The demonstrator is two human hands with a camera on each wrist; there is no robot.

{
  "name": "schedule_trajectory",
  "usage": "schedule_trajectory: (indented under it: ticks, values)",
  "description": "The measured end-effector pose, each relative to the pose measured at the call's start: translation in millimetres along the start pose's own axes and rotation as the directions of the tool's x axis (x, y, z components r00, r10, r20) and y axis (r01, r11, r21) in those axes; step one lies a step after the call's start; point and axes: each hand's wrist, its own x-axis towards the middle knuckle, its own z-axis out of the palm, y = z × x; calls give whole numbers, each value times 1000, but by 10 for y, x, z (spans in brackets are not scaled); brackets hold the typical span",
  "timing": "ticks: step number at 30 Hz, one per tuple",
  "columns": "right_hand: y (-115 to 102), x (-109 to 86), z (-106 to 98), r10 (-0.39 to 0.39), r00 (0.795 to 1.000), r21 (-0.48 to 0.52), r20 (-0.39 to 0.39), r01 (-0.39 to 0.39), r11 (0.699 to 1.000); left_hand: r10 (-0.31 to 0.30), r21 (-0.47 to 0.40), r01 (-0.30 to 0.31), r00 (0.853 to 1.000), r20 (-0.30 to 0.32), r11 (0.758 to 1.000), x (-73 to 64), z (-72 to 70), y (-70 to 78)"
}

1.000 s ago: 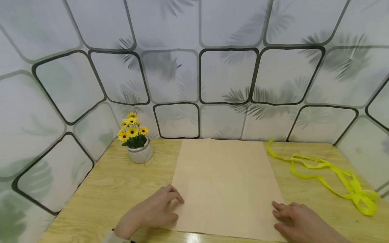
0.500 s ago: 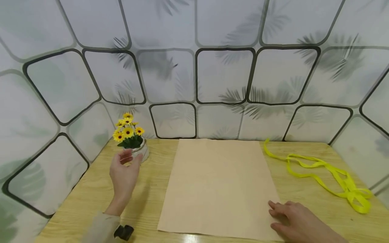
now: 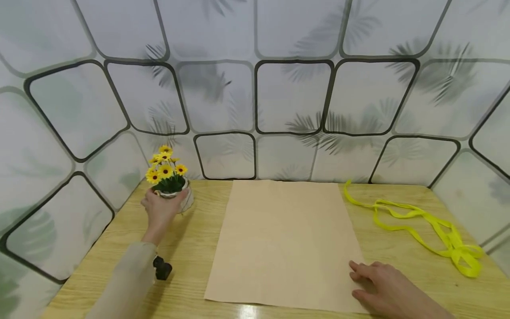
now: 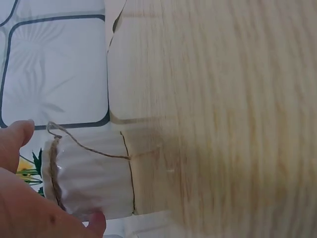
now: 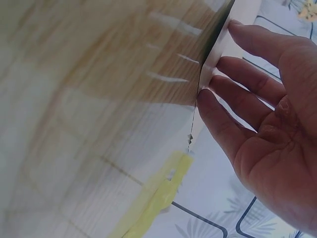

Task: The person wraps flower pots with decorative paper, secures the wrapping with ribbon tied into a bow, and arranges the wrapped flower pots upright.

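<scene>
A white pot with twine round it (image 4: 94,173) holds yellow artificial flowers (image 3: 165,170); it stands at the table's back left. My left hand (image 3: 161,206) straddles the pot near its rim, thumb on the near side and fingers on the far left side. In the left wrist view the thumb tip lies at the pot's wall. A large beige sheet of paper (image 3: 283,248) lies flat in the middle of the table. My right hand (image 3: 384,283) rests at the paper's right edge near the front corner, its fingertips on the edge and nothing gripped.
A loose yellow ribbon (image 3: 450,239) lies in loops on the table's right side, one end near the paper's back right corner. The wood-patterned table (image 3: 191,257) meets patterned cloth walls (image 3: 295,97) at the back and sides.
My left hand has left the paper's left edge and moved up and left to the flowerpot, now around it. The right hand has stayed at the paper's right edge.
</scene>
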Motion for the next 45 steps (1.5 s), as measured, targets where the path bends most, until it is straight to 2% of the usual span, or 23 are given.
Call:
schedule_trajectory:
  ticks: [4,7,14,17,21,23,28,31,34,38,45]
  values:
    - [-7,-6,-10,-5,1000,2,-1,5,1000,19,18,-19,1000,4,1000,54,31,-15]
    - [2,-11,-13,-29,1000,-1,-4,29,1000,33,11,-33,999,-20,999,88,57,-34]
    - [41,-17,0,-82,997,8,-12,82,997,90,-100,-97,994,-69,990,185,79,-108]
    - [58,-15,10,-121,992,7,-38,121,993,60,-119,-66,997,-51,991,225,84,-144]
    - [90,-28,34,-218,970,-20,-108,217,976,8,-120,-10,1000,-19,993,270,86,-171]
    - [96,-33,47,-245,960,-50,-132,241,969,-4,-126,3,1000,-13,992,285,86,-173]
    - [90,-21,77,-242,958,-106,-156,227,968,-27,-138,24,999,-22,990,286,86,-155]
    - [93,-21,77,-227,964,-98,-140,215,972,-31,-130,28,999,-19,991,274,86,-140]
    - [96,-27,79,-226,965,-96,-137,214,972,-2,-131,0,1000,-18,991,266,85,-126]
    - [96,-34,98,-244,953,-106,-178,228,968,45,-131,-48,999,-25,990,268,84,-97]
    - [95,-54,113,-251,948,-102,-196,235,967,77,-100,-77,997,-3,992,231,99,-48]
